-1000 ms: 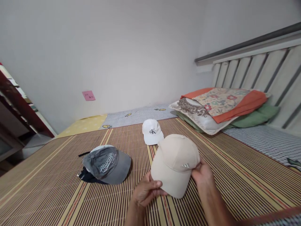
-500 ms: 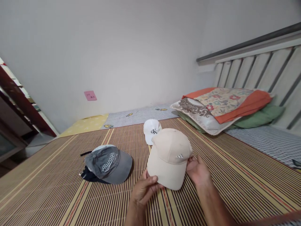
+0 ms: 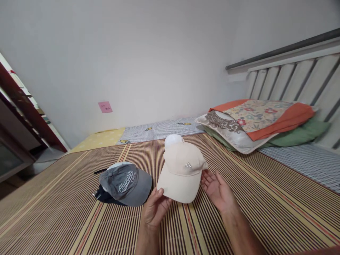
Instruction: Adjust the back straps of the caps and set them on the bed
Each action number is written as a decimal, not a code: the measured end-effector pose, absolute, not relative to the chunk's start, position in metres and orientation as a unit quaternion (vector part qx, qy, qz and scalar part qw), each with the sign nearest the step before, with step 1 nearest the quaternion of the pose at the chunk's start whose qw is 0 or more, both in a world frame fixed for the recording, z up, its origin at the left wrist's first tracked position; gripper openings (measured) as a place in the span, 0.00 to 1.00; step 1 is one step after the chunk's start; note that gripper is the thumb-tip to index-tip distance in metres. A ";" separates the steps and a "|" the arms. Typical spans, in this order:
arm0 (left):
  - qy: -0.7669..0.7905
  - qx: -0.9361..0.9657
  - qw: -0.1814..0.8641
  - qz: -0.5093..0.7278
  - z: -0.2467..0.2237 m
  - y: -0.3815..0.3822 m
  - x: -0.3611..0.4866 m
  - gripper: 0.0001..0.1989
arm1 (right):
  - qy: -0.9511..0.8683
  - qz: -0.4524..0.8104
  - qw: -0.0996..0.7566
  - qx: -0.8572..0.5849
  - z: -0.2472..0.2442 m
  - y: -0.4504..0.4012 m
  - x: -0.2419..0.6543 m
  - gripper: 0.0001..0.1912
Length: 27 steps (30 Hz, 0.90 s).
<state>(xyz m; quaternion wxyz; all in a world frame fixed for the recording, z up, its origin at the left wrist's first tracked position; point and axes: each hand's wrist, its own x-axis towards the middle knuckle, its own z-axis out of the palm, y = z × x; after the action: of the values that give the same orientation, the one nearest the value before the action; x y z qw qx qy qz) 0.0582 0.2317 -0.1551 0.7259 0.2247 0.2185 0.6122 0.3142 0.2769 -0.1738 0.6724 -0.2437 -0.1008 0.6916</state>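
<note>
A cream baseball cap (image 3: 183,166) with a small silver logo is held up, its brim toward me. My left hand (image 3: 156,207) pinches the left edge of the brim, thumb on top and fingers beneath. My right hand (image 3: 219,191) is palm up at the cap's right side, fingers spread; the fingertips are by the cap's edge, and I cannot tell whether they touch it. Behind it a white cap (image 3: 173,140) is partly hidden. To the left, a grey cap (image 3: 126,184) with white lettering lies on top of other caps, a dark one (image 3: 107,197) showing beneath.
A striped bamboo mat (image 3: 79,219) covers the bed. Stacked pillows (image 3: 255,117) lie at the back right, beside a white slatted headboard (image 3: 289,81). Checked cloth (image 3: 159,129) and yellow cloth (image 3: 103,139) run along the wall, which has a pink sticker (image 3: 105,107).
The cream cap has moved left and slightly up, turned a little, and now covers the white cap's lettering. My right hand's fingers have spread out from the cap's side.
</note>
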 end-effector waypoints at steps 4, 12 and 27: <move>0.203 0.228 0.740 0.599 -0.158 0.233 0.058 0.31 | -0.112 0.691 0.676 -0.230 -0.165 0.272 0.311 0.09; 0.183 0.207 0.769 0.577 -0.165 0.236 0.060 0.20 | -0.092 0.679 0.695 -0.218 -0.158 0.270 0.310 0.07; 0.221 0.224 0.752 0.579 -0.159 0.231 0.062 0.11 | -0.134 0.663 0.688 -0.261 -0.157 0.267 0.308 0.10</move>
<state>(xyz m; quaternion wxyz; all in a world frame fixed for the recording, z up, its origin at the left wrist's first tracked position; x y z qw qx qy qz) 0.0623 0.2310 -0.1586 0.7524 0.2238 0.2211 0.5788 0.3077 0.2672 -0.1569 0.6884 -0.2613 -0.1345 0.6632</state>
